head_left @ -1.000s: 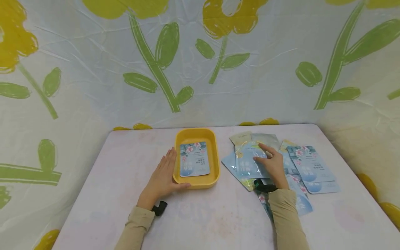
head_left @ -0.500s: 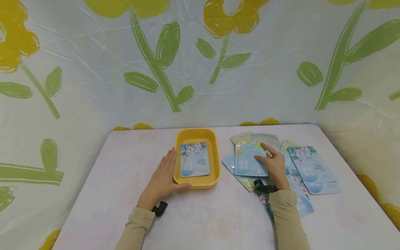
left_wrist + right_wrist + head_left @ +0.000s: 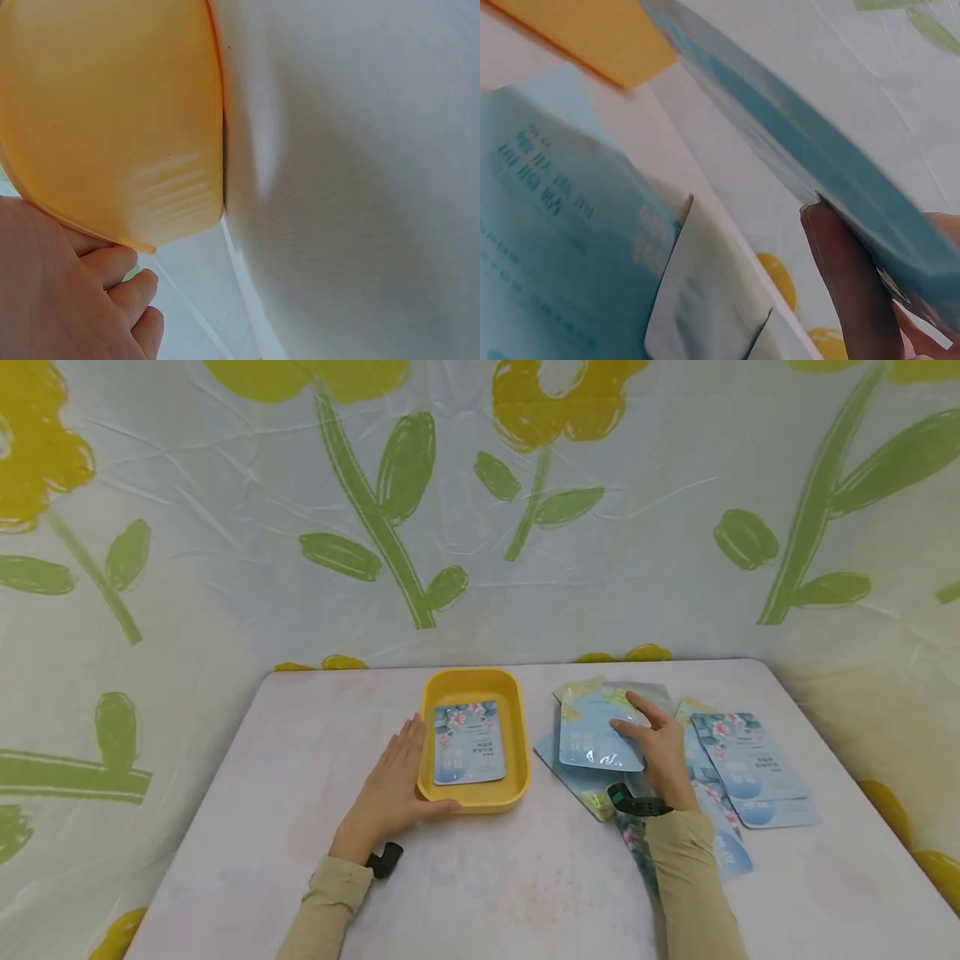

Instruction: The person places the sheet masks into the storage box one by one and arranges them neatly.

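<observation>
My right hand (image 3: 663, 747) pinches a light-blue face mask packet (image 3: 592, 735) by its right side, thumb over the front. In the right wrist view that packet (image 3: 795, 142) is seen edge-on, tilted above the other packets. My left hand (image 3: 386, 785) lies with fingers extended along the left side of the yellow tray (image 3: 516, 727), its thumb at the near edge. The left wrist view shows fingers (image 3: 112, 262) at the rim of the tray (image 3: 112, 112). Inside the tray lies one blue face mask packet with pink flowers (image 3: 468, 743).
Beneath and around my right hand several packets (image 3: 570, 781) overlap in a loose pile. Two flowered packets (image 3: 750, 756) overlap at its right side. A floral cloth (image 3: 585, 585) hangs behind the table (image 3: 480, 893).
My right hand has lifted the light-blue packet up off the pile and slightly left, tilting it. The left hand and the tray have stayed in place.
</observation>
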Available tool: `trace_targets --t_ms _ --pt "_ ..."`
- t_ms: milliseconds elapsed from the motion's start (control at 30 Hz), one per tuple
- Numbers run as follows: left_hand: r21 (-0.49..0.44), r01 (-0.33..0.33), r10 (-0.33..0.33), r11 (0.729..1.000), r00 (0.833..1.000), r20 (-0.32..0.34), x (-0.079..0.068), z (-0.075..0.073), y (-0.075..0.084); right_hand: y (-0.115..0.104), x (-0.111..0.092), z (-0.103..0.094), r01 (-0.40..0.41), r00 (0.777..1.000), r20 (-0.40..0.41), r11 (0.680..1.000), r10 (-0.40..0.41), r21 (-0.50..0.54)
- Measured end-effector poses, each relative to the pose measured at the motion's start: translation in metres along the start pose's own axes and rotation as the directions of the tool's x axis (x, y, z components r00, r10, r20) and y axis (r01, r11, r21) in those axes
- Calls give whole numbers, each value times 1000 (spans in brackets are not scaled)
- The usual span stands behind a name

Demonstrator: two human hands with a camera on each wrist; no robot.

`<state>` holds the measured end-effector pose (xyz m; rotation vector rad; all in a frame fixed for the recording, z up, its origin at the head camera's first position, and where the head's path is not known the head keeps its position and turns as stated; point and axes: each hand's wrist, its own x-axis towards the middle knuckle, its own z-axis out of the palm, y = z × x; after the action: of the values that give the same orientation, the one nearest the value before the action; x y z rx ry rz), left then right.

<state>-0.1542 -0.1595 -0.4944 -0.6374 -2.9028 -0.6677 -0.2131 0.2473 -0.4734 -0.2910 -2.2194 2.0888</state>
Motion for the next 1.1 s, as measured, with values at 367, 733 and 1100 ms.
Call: trace_targets --t_ms 367,733,1100 --pt "-5 -7 7 1000 1000 -2 2 -1 -2 -21 5 14 50 997 65 999 -51 16" --pt "-6 6 -6 1000 1000 0 1 0 -1 -43 4 41 97 990 95 994 -102 52" --pt "-5 -9 9 1000 1000 -1 4 -3 0 -69 7 74 102 982 157 994 -104 26"
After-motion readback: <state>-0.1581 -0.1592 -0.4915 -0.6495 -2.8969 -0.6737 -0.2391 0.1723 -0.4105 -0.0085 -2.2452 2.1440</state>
